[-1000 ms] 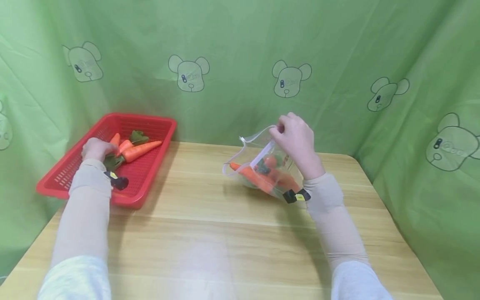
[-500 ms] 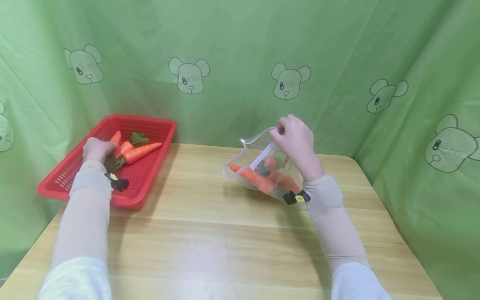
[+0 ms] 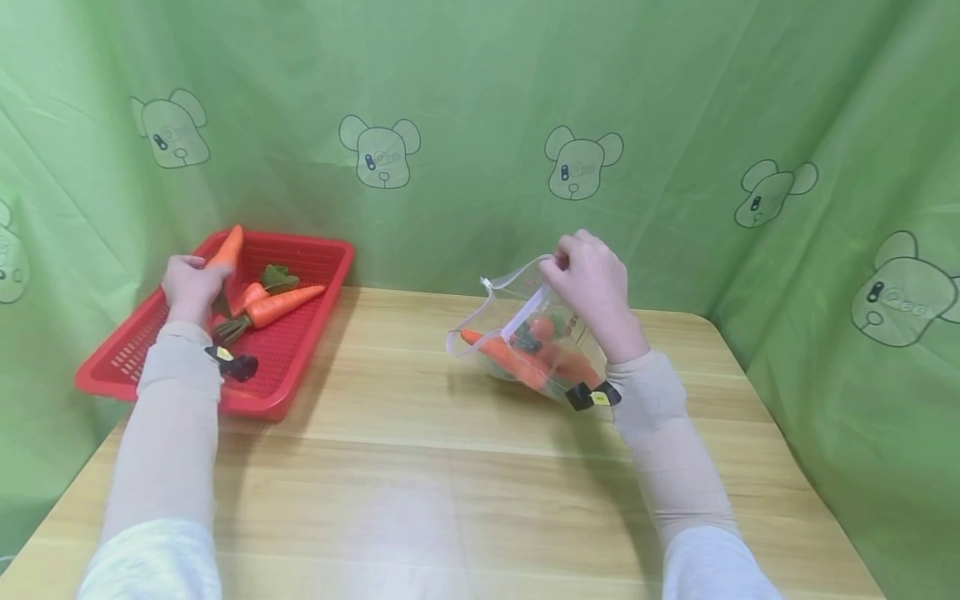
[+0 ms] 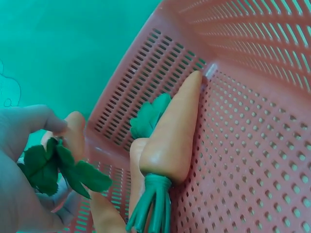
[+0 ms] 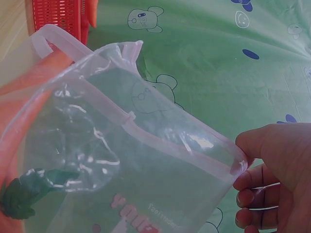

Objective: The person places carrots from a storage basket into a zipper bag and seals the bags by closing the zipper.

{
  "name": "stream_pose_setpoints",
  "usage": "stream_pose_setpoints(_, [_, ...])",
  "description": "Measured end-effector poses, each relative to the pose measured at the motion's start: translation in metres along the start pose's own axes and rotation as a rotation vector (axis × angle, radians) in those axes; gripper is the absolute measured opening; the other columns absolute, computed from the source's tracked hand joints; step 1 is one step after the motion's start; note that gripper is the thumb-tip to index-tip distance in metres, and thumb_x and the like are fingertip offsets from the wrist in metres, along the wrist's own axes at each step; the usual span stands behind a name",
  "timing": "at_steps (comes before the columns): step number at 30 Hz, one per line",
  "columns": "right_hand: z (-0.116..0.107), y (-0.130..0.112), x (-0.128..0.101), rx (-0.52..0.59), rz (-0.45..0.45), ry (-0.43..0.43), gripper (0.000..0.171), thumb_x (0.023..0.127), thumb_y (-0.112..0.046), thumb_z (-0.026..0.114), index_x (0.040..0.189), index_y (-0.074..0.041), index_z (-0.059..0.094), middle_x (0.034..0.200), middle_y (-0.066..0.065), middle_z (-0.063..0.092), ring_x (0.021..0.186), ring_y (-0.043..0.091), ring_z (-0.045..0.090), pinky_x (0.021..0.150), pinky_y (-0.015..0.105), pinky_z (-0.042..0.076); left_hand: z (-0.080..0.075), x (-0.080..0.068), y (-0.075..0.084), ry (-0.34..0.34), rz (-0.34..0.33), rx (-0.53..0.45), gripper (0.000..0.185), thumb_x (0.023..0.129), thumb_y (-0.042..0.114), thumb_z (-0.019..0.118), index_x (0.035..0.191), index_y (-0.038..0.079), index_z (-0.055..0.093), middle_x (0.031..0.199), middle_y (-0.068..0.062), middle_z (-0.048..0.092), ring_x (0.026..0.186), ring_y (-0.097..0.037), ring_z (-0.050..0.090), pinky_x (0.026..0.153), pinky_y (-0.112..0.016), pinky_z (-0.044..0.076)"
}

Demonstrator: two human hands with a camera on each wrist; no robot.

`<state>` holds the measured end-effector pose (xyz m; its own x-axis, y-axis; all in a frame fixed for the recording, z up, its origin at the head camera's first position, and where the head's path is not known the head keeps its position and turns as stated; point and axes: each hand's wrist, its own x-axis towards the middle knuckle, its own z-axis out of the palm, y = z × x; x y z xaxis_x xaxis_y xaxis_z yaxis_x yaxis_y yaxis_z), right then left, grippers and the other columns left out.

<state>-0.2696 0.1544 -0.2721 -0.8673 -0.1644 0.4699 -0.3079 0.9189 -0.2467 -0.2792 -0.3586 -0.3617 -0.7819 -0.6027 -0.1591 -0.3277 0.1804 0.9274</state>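
Note:
My left hand (image 3: 191,287) grips a carrot (image 3: 228,248) near its leafy green top, tip pointing up and away, above the left part of a red plastic basket (image 3: 315,333). In the left wrist view the thumb and fingers of the left hand (image 4: 29,170) close around it behind the green leaves (image 4: 46,170). Other carrots (image 4: 170,131) lie in the basket, one with bundled green stems. With thumb and forefinger my right hand (image 3: 592,279) pinches the top edge of a clear zip bag (image 5: 146,131), whose mouth gapes toward the left. Inside the bag are carrots (image 3: 517,360) and a small round red item (image 3: 541,325).
The wooden table (image 3: 405,483) carries the basket at left and the bag at right of centre. Behind and on both sides hangs a green curtain (image 3: 465,100) with printed bear heads. The basket's raised rim (image 3: 341,275) stands between the left hand and the bag.
My left hand has lifted the carrot upward from the others in the basket, and its tip now reaches the basket's back rim. The right hand and the bag have stayed nearly still.

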Motion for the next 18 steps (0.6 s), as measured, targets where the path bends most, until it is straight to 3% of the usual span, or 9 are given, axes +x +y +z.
stream_pose_setpoints(11, [0.0, 0.0, 0.0, 0.005, -0.001, 0.006, 0.016, 0.083, -0.019, 0.053, 0.074, -0.007, 0.056, 0.079, 0.008, 0.052, 0.072, 0.025, 0.048, 0.059, 0.036, 0.041, 0.005, 0.002, 0.013, 0.084, 0.086, -0.3, 0.033, 0.08, 0.011, 0.067, 0.095, 0.029, 0.044, 0.098, 0.014, 0.043, 0.091, 0.001, 0.043, 0.089, -0.018, 0.039])
stream_pose_setpoints(18, [-0.001, 0.0, 0.0, 0.01, 0.002, 0.004, 0.015, 0.083, -0.019, 0.053, 0.074, -0.007, 0.056, 0.08, 0.009, 0.053, 0.073, 0.025, 0.048, 0.06, 0.036, 0.041, 0.006, 0.001, 0.02, 0.088, 0.169, -0.473, 0.033, 0.08, 0.003, 0.065, 0.096, 0.025, 0.047, 0.099, 0.007, 0.045, 0.083, -0.005, 0.048, 0.062, -0.013, 0.044])
